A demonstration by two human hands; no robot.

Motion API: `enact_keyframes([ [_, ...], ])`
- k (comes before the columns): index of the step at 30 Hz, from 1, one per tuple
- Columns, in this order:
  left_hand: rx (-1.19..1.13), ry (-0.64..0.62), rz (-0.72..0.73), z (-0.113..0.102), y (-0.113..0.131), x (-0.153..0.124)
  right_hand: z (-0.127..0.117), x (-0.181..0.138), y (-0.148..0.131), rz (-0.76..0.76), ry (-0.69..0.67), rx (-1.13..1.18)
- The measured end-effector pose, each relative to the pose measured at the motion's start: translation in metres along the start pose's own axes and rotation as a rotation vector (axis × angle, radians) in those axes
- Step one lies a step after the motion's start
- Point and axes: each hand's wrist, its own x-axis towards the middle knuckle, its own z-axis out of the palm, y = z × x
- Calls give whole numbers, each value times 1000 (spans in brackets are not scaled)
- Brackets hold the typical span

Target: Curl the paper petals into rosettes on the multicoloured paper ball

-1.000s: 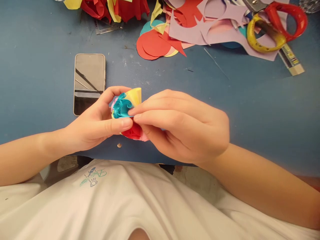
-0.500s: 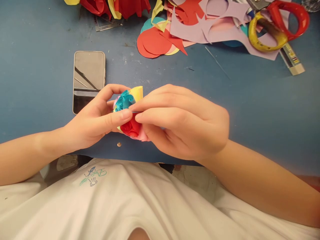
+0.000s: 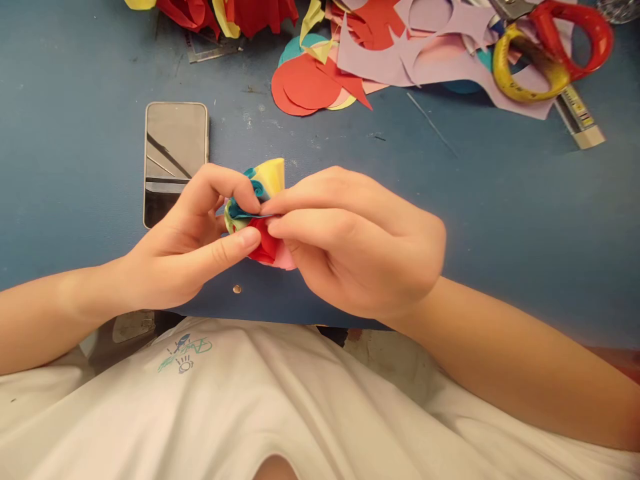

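Both hands hold a small ball of rolled paper flowers [image 3: 264, 200] in teal, yellow, red and pink, just above the near edge of the blue table [image 3: 75, 167]. My left hand [image 3: 193, 240] wraps it from the left, index finger curled over the top and thumb pressed under the red part. From the right, my right hand [image 3: 350, 240] pinches its teal and red part with the fingertips. Much of the ball is hidden by the fingers.
A phone [image 3: 175, 160] lies face up just left of my hands. At the far edge lie coloured paper scraps and circles [image 3: 320, 83], red crumpled paper [image 3: 235, 13], red and yellow scissors [image 3: 545, 47] and a glue stick [image 3: 580, 120].
The paper ball has been turned and squeezed: the teal swirl, plainly showing before, is now mostly covered by my left index finger. Both hands drifted slightly left and up.
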Motion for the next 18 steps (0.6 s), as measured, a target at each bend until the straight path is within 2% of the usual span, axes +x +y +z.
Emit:
enact_keyframes([
  [5, 20, -13, 116, -1, 2, 5, -7, 2, 2, -14, 27, 106],
  [9, -2, -2, 24, -2, 9, 3, -11, 4, 0, 89, -123, 95],
  [11, -56, -11, -50, -2, 12, 2, -12, 5, 3, 22, -60, 104],
  [14, -125, -57, -61, -4, 11, 1, -11, 6, 7, -86, -46, 140],
  [18, -164, -51, -48, -5, 6, 1, -11, 7, 8, -93, -51, 120],
])
